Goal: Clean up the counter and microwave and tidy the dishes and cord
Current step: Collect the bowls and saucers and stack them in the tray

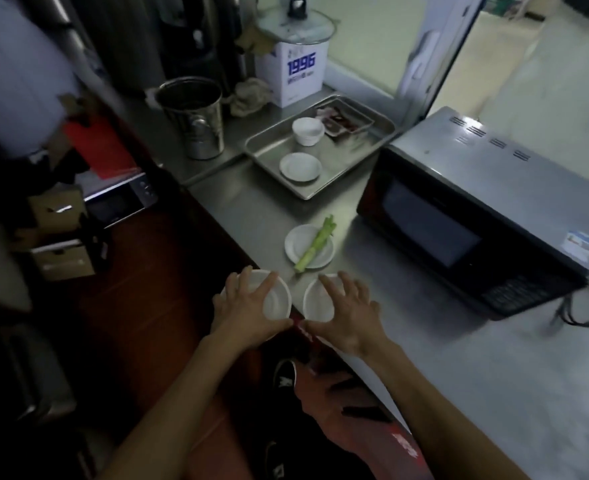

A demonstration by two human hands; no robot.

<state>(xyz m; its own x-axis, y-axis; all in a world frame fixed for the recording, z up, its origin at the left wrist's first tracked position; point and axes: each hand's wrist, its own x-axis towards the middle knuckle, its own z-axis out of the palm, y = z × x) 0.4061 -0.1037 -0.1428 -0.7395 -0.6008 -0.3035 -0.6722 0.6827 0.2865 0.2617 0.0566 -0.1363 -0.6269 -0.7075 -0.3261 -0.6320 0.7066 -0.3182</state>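
Two bowls sit at the counter [424,358] edge; our left hand [248,308] and right hand [346,311] each cover one, fingers spread over the rims. We likely grip them so for stacking in the tray [268,147].

Two white round bowls at near edge of grey steel desk [424,358]: left bowl [277,299] overhanging edge, right bowl [315,303] just beside it, both upright, partly covered. White round plate [308,245] beyond them, green vegetable stalk [315,244] laid across it. Black microwave [459,216] at right, door shut, dark cord [587,306] looped at its near corner. Steel tray [320,150] farther back, white saucer [300,167] and stacked white cups [308,130] set inside.
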